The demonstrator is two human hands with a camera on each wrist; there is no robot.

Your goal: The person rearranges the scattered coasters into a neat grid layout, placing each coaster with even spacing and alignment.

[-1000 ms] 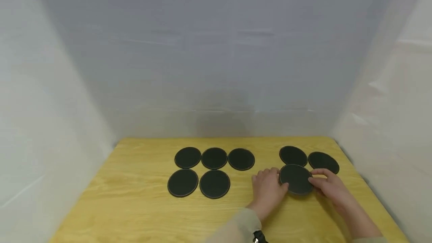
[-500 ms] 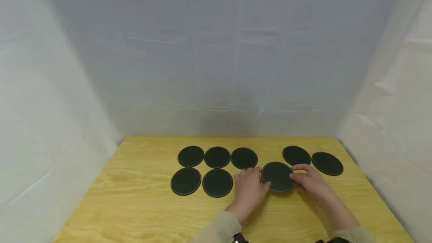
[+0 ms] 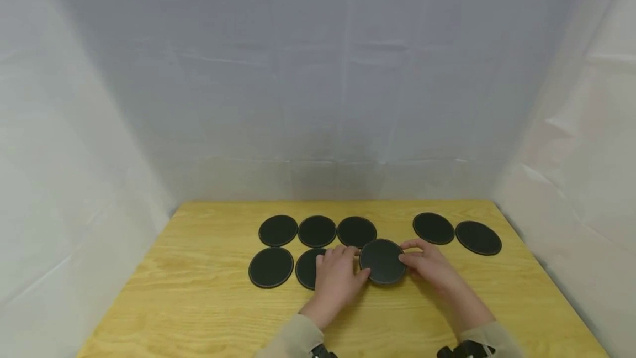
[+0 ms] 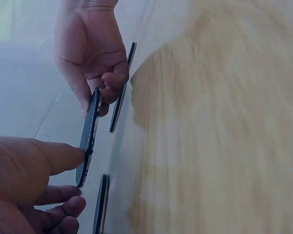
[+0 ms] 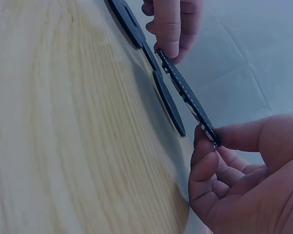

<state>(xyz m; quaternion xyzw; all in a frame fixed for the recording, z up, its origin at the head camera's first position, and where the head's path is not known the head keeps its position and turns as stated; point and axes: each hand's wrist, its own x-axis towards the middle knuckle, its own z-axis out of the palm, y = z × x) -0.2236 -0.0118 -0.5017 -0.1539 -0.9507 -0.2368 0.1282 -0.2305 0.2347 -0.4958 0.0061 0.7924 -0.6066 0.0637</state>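
A round black coaster (image 3: 382,261) with a stitched rim is held above the table between both hands. My left hand (image 3: 340,278) grips its left edge, thumb on the near face. At the opposite edge, my right hand (image 3: 429,267) pinches it between thumb and fingers. The left wrist view shows the coaster (image 4: 89,139) edge-on and off the wood. Pale patterning shows along the underside of the coaster (image 5: 188,97) in the right wrist view. Under my left hand, another black coaster (image 3: 306,269) is partly covered.
Three coasters lie in a back row, among them the end coaster (image 3: 356,231); a front-left coaster (image 3: 270,267) lies below them. Two more, including the far-right coaster (image 3: 478,237), lie to the right. White sheeting (image 3: 318,98) encloses the wooden table (image 3: 199,314) behind and at both sides.
Both hands have carried the coaster leftward, away from the right-hand pair and towards the left group. My left hand now overlaps a front-row coaster. The other coasters stay put.
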